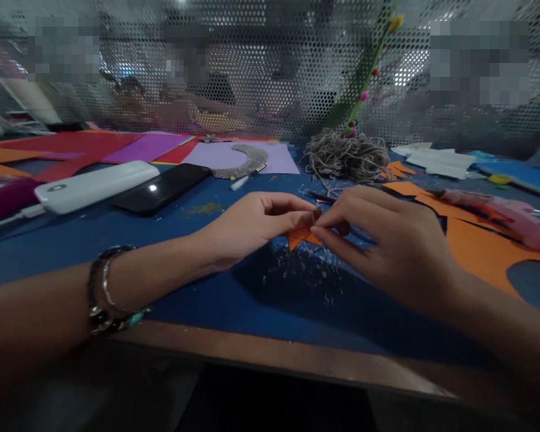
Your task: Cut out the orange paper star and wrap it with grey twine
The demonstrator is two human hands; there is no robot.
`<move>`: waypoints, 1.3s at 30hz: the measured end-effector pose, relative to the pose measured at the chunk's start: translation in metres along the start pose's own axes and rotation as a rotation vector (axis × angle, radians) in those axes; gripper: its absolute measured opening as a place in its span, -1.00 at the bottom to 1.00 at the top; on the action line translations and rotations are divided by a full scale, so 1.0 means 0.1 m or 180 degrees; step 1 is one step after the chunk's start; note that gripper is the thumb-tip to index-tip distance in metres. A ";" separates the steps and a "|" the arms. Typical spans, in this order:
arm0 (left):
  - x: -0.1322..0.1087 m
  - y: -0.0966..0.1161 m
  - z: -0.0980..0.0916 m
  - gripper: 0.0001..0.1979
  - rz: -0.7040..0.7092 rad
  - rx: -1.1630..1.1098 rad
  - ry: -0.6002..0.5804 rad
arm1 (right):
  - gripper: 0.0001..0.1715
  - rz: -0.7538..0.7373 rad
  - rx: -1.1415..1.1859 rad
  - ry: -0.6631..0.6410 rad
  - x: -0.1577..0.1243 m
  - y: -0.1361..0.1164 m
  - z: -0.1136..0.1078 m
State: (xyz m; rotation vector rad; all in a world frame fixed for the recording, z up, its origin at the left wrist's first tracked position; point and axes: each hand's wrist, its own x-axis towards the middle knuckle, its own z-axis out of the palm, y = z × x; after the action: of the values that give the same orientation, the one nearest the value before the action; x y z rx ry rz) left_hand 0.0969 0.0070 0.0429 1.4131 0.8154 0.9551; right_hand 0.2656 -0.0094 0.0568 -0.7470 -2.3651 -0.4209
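Near the middle of the view, my left hand (256, 228) pinches a small orange paper piece (300, 239) between thumb and fingers. The piece has pointed corners and dark lines on it. My right hand (382, 240) is closed at its right side, thumb and forefinger pressed together at a small brown bit (315, 216) on its upper edge; the bit is too small to name. Both hands are held above the blue table (198, 312), fingertips almost touching. Pale scraps lie scattered beneath the orange piece.
A white power bank (96, 186) and black phone (162, 188) lie left. Behind are coloured sheets, a grey crescent (247, 161) and a heap of grey yarn (348, 156). Orange paper (477, 246) and a pink glue gun (508, 216) lie right. A perforated metal screen (261, 72) stands behind.
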 end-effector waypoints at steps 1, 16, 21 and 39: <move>0.00 0.00 0.00 -0.93 -0.0014 -0.0154 0.0005 | -0.84 0.0083 0.0122 -0.0012 0.00 0.00 0.00; 0.00 0.05 0.02 -0.87 -0.0174 -0.0466 0.0004 | -0.82 0.1071 0.1686 -0.0246 0.00 0.06 -0.02; -0.03 0.07 0.00 -0.86 -0.0204 -0.0129 -0.0074 | -0.82 0.1264 0.1981 -0.0402 0.01 0.08 -0.05; -0.09 0.10 -0.03 -0.89 -0.0415 -0.0158 -0.1152 | -0.79 0.1307 0.2742 -0.1181 0.03 0.15 -0.05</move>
State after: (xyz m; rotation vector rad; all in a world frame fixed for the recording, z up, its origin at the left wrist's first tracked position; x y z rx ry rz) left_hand 0.0901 -0.0009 0.0521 1.4175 0.5994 0.5922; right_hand 0.2753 0.0017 0.0642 -0.8771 -2.2910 0.9235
